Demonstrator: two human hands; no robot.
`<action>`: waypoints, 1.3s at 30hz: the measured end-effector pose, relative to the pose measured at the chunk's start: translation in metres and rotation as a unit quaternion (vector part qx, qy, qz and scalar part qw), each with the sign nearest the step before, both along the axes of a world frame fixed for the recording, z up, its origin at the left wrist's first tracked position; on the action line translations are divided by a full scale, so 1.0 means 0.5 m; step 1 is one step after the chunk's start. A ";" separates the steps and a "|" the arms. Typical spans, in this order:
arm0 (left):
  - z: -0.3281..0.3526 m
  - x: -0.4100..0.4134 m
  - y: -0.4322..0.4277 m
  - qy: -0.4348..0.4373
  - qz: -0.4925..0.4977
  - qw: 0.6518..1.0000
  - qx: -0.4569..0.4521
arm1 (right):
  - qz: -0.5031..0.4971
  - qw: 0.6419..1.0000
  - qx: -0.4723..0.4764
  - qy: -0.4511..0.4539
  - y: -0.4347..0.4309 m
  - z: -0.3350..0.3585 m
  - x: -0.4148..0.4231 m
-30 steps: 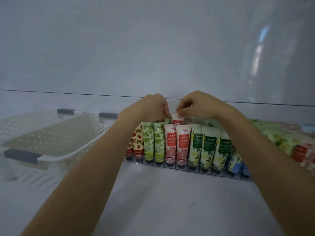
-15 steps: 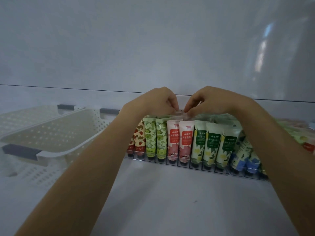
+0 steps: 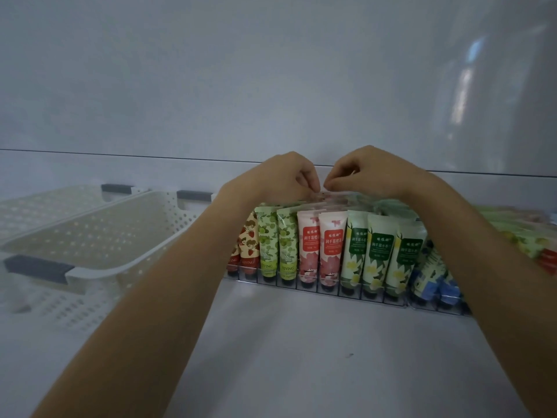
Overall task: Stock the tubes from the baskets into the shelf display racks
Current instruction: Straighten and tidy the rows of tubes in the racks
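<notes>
A clear display rack (image 3: 373,299) on the white shelf holds upright tubes in rows: strawberry, green, pink (image 3: 308,247), white-green (image 3: 378,254) and blue. Both of my hands meet above the pink rows at the back. My left hand (image 3: 271,180) and my right hand (image 3: 372,173) have curled fingers, and their fingertips pinch the crimped top of a pink tube (image 3: 327,195). That tube stands behind the front pink tubes, so only its top edge shows.
Two white perforated baskets with grey handles stand left of the rack, the nearer basket (image 3: 90,274) beside my left forearm and the other basket (image 3: 45,203) behind it. Loose tubes (image 3: 527,236) lie heaped at the right edge. The shelf's back wall rises just behind my hands.
The pink tube between my hands has gone down behind the front pink tubes; its red label no longer shows. Both hands stay together on its top.
</notes>
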State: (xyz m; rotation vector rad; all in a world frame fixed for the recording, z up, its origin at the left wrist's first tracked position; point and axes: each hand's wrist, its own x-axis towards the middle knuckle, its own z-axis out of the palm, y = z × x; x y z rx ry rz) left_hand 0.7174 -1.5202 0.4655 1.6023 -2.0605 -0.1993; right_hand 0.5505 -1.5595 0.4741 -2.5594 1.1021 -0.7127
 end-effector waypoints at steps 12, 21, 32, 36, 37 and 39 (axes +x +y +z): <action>-0.012 0.023 -0.019 -0.049 0.063 0.996 -0.033 | -0.018 1.000 0.011 -0.007 -0.021 -0.043 0.043; -0.018 0.027 -0.023 -0.010 0.053 0.998 -0.033 | -0.021 1.000 0.001 -0.008 -0.018 -0.035 0.037; -0.019 0.015 -0.024 -0.026 0.006 0.997 -0.079 | -0.047 0.998 0.036 0.012 -0.017 -0.012 -0.006; -0.024 0.003 -0.025 -0.055 0.004 0.997 -0.045 | -0.064 0.997 0.034 0.040 -0.022 -0.018 0.006; -0.025 0.002 -0.026 -0.055 0.006 0.998 -0.040 | -0.065 0.996 0.034 0.043 -0.024 -0.018 0.008; -0.025 0.002 -0.025 -0.054 0.008 0.998 -0.037 | -0.065 0.996 0.040 0.049 -0.025 -0.019 0.006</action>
